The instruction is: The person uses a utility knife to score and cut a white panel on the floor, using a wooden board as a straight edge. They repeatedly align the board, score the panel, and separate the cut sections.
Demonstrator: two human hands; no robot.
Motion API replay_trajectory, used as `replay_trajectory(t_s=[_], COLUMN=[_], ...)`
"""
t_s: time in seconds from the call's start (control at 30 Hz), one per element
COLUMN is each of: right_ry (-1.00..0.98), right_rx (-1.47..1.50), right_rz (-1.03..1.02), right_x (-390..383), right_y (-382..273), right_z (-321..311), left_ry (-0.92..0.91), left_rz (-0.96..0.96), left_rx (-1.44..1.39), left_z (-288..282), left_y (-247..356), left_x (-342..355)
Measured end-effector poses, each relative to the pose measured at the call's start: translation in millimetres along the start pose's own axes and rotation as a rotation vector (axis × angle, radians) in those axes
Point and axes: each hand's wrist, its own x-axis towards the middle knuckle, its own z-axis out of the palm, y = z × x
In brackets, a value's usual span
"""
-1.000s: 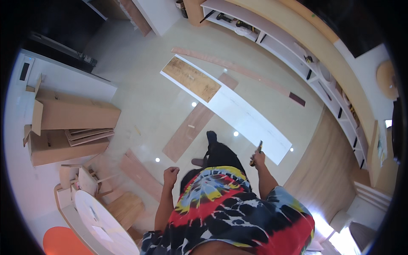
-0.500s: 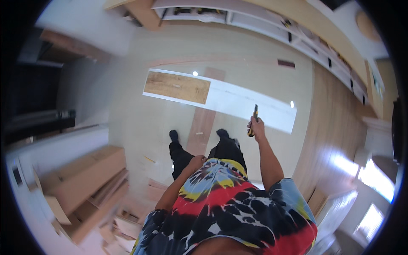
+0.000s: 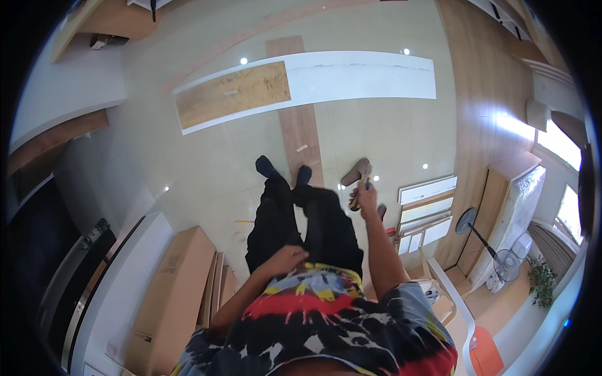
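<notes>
I stand on a pale tiled floor, looking down my colourful shirt and dark trousers. My right hand (image 3: 365,194) is raised in front of me, gripping a small tool with a yellow and black handle (image 3: 357,199). My left hand (image 3: 290,257) rests loosely curled against my waist and holds nothing. Ahead of my feet lies a long white panel (image 3: 364,78) with a wood-coloured section (image 3: 233,94) at its left end. A narrow brown board (image 3: 301,131) runs under it toward my feet.
Flat cardboard boxes (image 3: 172,294) lie stacked at lower left. A brown slipper (image 3: 355,172) sits near my right foot. White framed panels (image 3: 426,210) lean at right, beside a standing fan (image 3: 480,235) and a wooden cabinet (image 3: 501,200). An orange stool (image 3: 486,354) is at lower right.
The view has swung left so the white panel now lies straight ahead. My right hand with the tool has dropped lower and closer to my body. My left hand has come to my waist.
</notes>
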Motion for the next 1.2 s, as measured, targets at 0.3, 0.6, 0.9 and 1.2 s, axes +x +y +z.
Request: replay_trajectory(t_s=[0.3,0.6,0.9,1.2], right_ry=[-0.165,-0.209,-0.256,-0.362], right_rx=[-0.353,-0.285,-0.166,-0.471], right_rz=[-0.137,-0.192,-0.213,-0.434], right_x=[212,428,472,481], right_y=[116,153,202,189], right_z=[151,248,255,242], left_ry=[0.544,1.158,1.517,1.526], left_rz=[0.017,0.244,0.439,0.268], left_rx=[0.237,1.079,1.141,1.046], left_z=[-138,-445,-522,-513], left_y=[-53,-28,18,8], left_x=[216,532,654,682])
